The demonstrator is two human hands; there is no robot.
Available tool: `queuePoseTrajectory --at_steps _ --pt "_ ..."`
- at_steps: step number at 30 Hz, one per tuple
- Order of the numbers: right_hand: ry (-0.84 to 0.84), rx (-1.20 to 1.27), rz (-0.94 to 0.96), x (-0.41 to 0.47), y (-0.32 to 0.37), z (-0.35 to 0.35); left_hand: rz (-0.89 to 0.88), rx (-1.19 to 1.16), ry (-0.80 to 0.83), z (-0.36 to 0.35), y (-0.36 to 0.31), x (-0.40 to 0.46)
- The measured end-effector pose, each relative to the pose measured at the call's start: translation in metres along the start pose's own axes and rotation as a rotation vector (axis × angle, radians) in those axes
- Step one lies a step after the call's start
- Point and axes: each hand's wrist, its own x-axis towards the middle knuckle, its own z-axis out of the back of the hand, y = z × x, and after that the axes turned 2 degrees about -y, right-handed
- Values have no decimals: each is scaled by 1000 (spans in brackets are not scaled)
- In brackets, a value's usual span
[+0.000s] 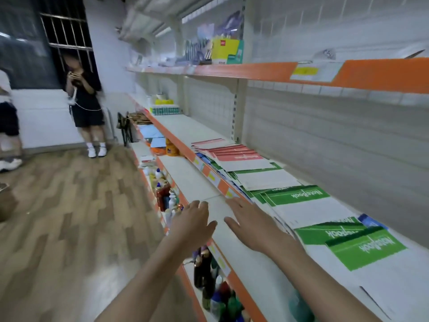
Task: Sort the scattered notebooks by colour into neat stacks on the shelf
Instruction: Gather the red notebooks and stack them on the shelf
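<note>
Both hands, left hand (191, 225) and right hand (251, 225), reach empty with fingers spread toward the shelf (176, 129); sorting seems unstarted, so gathering the green notebooks (296, 195) likely comes next.

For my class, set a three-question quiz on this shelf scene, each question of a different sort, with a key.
1. True or false: the left hand holds a notebook.
2. Which notebooks lie farthest along the shelf from the person? A green, B red, C yellow.
3. Fill in: the right hand reaches out with its fingers ____.

Key
1. False; both hands are bare and hold nothing.
2. B; the red notebooks lie beyond the green notebooks.
3. Straight.
</note>
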Motion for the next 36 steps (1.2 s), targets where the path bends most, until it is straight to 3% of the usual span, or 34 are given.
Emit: queuePoseTrajectory --at_steps 10,23,30,36 --pt "24 9 -30 142 8 -21 -56 30 11 24 88 110" --pt "-23 46 -164 211 -35 -40 -223 -111 -16 3 91 221" --pt "-84 -70 -438 264 -78 -26 -423 -59 -66 0 67 325" --pt "-108 -61 -720 320 -99 -19 -592 -28 -6 1 61 410"
